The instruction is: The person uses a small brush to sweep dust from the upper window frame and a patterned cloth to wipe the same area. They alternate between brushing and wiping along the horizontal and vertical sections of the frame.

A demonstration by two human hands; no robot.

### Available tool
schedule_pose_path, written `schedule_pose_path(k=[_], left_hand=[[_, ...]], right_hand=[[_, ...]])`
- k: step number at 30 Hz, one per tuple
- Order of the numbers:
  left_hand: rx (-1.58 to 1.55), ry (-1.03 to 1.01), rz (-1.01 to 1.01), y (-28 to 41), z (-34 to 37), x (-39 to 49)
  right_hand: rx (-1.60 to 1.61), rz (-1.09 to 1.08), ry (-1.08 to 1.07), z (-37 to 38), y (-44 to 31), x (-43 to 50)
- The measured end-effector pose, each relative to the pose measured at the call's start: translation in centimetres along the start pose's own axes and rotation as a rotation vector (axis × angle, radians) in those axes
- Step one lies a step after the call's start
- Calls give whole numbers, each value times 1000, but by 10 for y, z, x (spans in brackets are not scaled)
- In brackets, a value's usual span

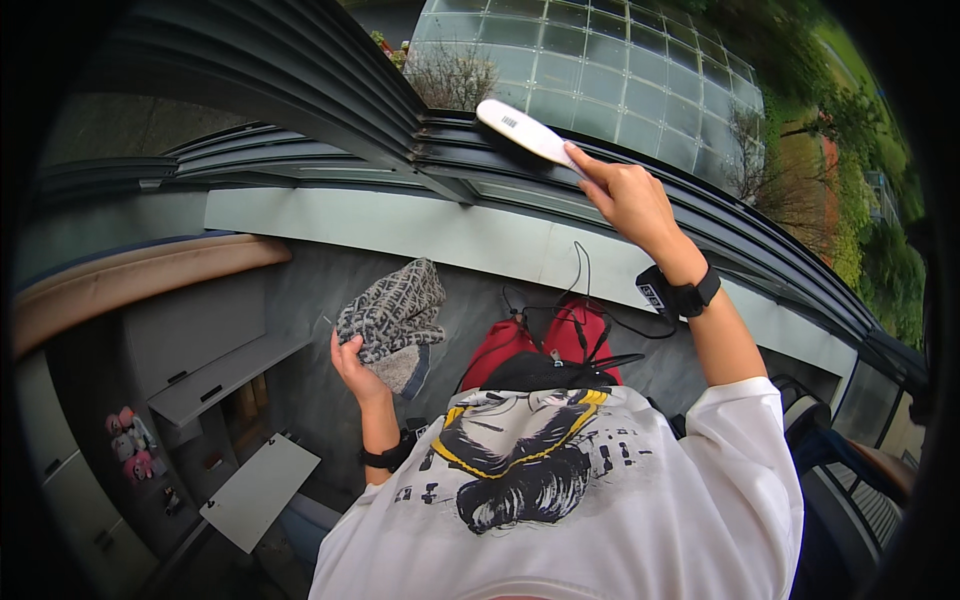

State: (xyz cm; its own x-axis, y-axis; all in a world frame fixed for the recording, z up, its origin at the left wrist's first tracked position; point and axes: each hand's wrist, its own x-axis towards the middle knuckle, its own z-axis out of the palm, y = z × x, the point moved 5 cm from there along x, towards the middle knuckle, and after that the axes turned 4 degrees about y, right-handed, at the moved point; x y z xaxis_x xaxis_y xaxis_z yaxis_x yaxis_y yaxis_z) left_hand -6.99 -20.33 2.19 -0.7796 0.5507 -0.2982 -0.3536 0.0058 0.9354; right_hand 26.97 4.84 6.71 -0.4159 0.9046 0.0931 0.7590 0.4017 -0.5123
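My right hand grips the handle of a white brush with dark bristles facing down. The brush head lies over the dark metal tracks of the sliding window frame, close to the upright window profile. Whether the bristles press into the grooves is hard to tell. In my left hand is a crumpled grey cloth with a black-and-white pattern and a plain fuzzy underside. It hangs above the grey floor, away from the window.
A pale sill runs below the window tracks. Outside lies a glass-panelled roof. Black cables dangle at my waist. To the left are a tan cushioned edge, grey cabinets, a white board and pink plush toys.
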Motion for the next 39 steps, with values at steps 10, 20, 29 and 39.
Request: schedule_pose_path(k=[10,20,29,39], left_hand=[[49,13,23,2,4,-2],[2,-140,-41,0,6,8],[-27,-124,-35,-3,0,8],[4,-13,-22,-3,0,-1]], right_hand=[[-63,-300,-63,43,-21,41],[-275,547,202,-118,189,-292],[-271,633,375,-42,121,-264],[0,-257,-46,-1,-17,23]])
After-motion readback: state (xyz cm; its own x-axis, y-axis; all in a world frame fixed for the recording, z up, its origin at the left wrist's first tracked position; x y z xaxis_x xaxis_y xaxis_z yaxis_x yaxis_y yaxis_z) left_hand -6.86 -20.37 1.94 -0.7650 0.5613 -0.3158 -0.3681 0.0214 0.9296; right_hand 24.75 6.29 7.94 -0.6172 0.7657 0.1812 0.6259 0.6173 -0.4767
